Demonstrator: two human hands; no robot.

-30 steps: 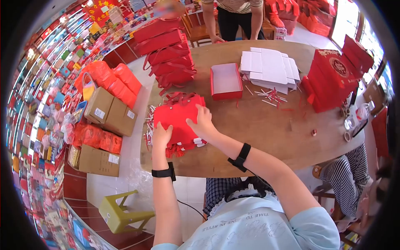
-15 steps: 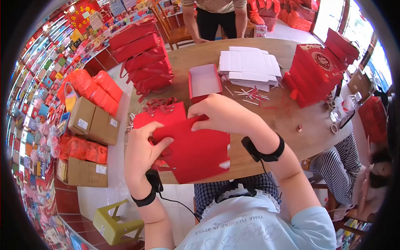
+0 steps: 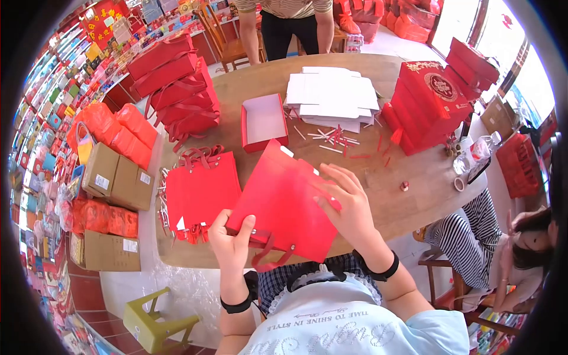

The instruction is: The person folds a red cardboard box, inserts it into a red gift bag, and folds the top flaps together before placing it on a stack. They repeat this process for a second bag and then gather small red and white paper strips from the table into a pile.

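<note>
Crosswise, a flat red gift bag (image 3: 287,204) lies tilted between the two hands above the table's (image 3: 390,204) near edge, its ribbon handles (image 3: 264,253) toward the wearer and its white tab (image 3: 286,151) at the far end. The left hand (image 3: 232,241) pinches its near-left corner, thumb on top, and is the closer one to the handles. The right hand (image 3: 348,207) sits at the right side, nearer the far edge, fingers parted and bent; whether they grip, I cannot tell. Foreshortening hides which side is longer. Just left lies a stack of similar red bags (image 3: 202,192).
</note>
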